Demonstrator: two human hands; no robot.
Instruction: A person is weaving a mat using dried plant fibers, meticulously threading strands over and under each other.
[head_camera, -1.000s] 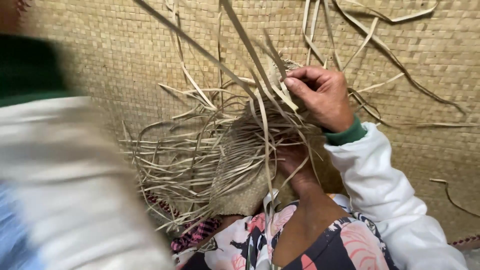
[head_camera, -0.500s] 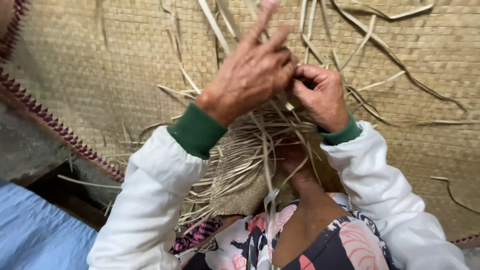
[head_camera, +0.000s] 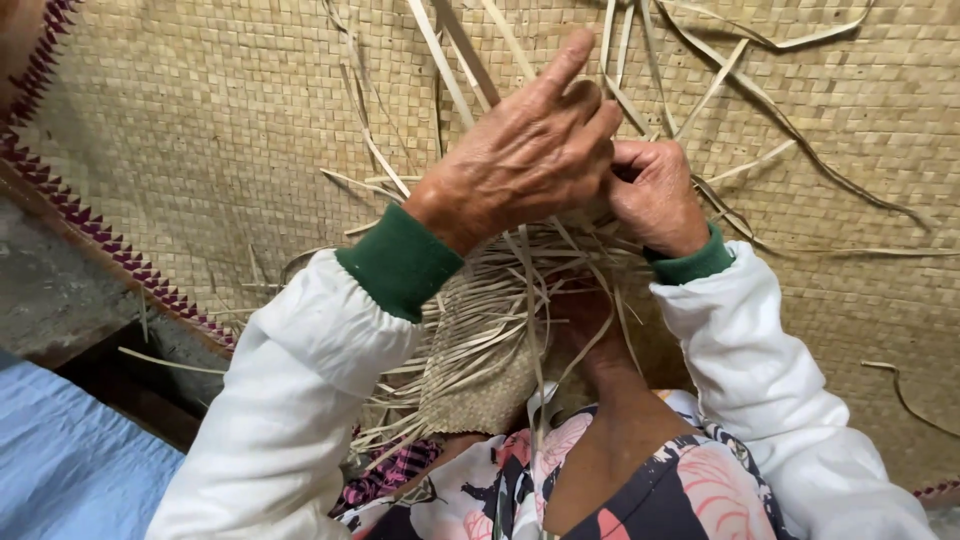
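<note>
A half-woven piece of pale straw (head_camera: 480, 360) rests on my lap, with loose dry strips (head_camera: 520, 280) fanning out from it in all directions. My left hand (head_camera: 530, 150) is raised above its far end, fingers curled around a few strips, index finger pointing up. My right hand (head_camera: 655, 195) is tucked just behind and to the right of the left, fingers pinched on the same bunch of strips. Both wrists show green cuffs under white sleeves. The exact strips held are hidden by the left hand.
A large woven straw mat (head_camera: 200, 130) covers the floor, with a dark red patterned border (head_camera: 90, 230) at the left. Long loose strips (head_camera: 790, 140) lie on it at the upper right. Blue cloth (head_camera: 70, 470) is at the lower left. A floral garment (head_camera: 640, 490) covers my legs.
My left arm swung in from the left edge and its hand came to meet the right hand over the strips. The right hand has barely shifted.
</note>
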